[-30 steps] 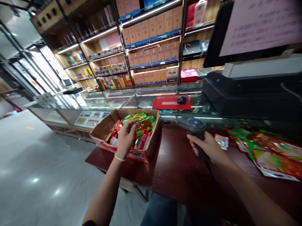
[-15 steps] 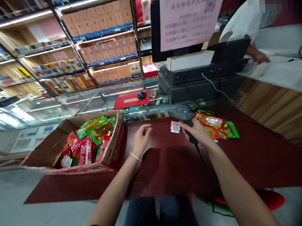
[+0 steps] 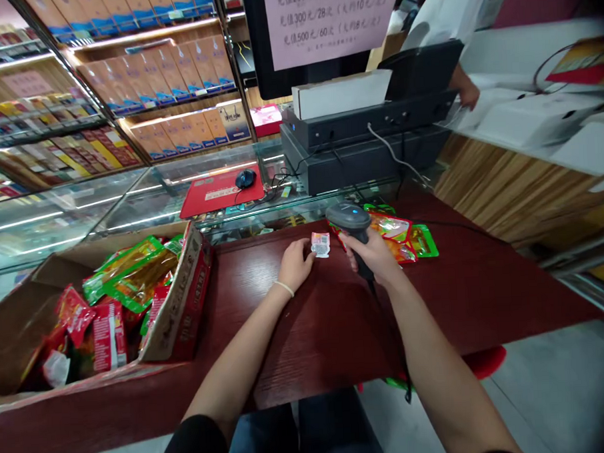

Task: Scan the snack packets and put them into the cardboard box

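Observation:
My right hand (image 3: 370,253) is wrapped around the grip of a dark handheld barcode scanner (image 3: 349,217), which has a blue light on top. Left of the scanner is a small pink-and-clear packet (image 3: 320,244) with a printed label, low over the dark red table. Thumb and fingers of my left hand (image 3: 297,263) pinch its left edge. Behind the scanner and to its right, several red and green snack packets (image 3: 425,241) lie in a pile. An open cardboard box (image 3: 178,305) on the left contains red packets (image 3: 108,334) and green-edged packets (image 3: 138,270).
Beyond the table, a glass counter (image 3: 166,222) carries a red mat (image 3: 200,194) with a mouse (image 3: 245,179). A monitor with a pink notice (image 3: 323,25) stands behind dark machines (image 3: 324,165). Another person's hand (image 3: 469,93) is at the back right. The scanner's cord hangs over the table edge.
My left hand has moved right to the small packet, taking its edge. The scanner in my right hand is now apart from that packet. The camera view has shifted.

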Action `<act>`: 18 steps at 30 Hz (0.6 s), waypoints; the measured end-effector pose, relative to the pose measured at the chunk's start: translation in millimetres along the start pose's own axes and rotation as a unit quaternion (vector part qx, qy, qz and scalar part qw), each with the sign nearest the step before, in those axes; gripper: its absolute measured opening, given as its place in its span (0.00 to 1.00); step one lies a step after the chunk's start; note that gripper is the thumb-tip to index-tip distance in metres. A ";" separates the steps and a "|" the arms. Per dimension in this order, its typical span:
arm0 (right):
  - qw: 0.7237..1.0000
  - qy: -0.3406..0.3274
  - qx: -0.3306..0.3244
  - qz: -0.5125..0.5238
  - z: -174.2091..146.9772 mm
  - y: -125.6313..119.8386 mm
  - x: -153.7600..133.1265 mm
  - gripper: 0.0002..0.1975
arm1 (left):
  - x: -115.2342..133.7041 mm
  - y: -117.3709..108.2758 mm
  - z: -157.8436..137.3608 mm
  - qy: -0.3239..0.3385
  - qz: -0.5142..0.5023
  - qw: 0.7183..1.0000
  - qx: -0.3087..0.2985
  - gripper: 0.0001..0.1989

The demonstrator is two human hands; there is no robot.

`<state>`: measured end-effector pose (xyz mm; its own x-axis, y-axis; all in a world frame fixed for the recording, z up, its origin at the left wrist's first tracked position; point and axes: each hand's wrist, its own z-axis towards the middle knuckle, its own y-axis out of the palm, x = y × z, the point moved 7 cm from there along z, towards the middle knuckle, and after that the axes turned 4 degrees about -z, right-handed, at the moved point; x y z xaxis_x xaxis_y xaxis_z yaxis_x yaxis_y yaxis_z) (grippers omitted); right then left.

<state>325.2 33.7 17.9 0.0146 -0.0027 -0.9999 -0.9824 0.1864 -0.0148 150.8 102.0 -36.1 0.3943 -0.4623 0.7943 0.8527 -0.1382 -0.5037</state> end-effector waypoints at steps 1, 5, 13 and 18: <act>1.000 0.000 -0.004 -0.001 -0.4 1.7 0.0 0.20 | 2.4 7.2 7.2 0.005 0.026 1.000 -0.011 0.20; 1.000 0.012 0.005 -0.001 -2.0 4.3 -1.6 0.21 | 0.5 25.7 33.7 -0.051 0.102 0.993 -0.031 0.33; 1.000 0.021 0.011 0.010 -3.3 7.6 -1.8 0.22 | -9.0 -0.5 22.7 -0.109 -0.024 0.992 -0.059 0.25; 0.999 0.019 -0.019 0.035 -7.0 22.3 -0.2 0.20 | -37.1 -62.3 -43.2 -0.218 -0.255 0.941 0.046 0.19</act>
<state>302.0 31.0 17.8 -0.0605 -0.0278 -0.9978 -0.9871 0.1503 0.0557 68.3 89.9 -48.9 0.0122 0.0485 0.9987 0.9874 -0.1582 -0.0044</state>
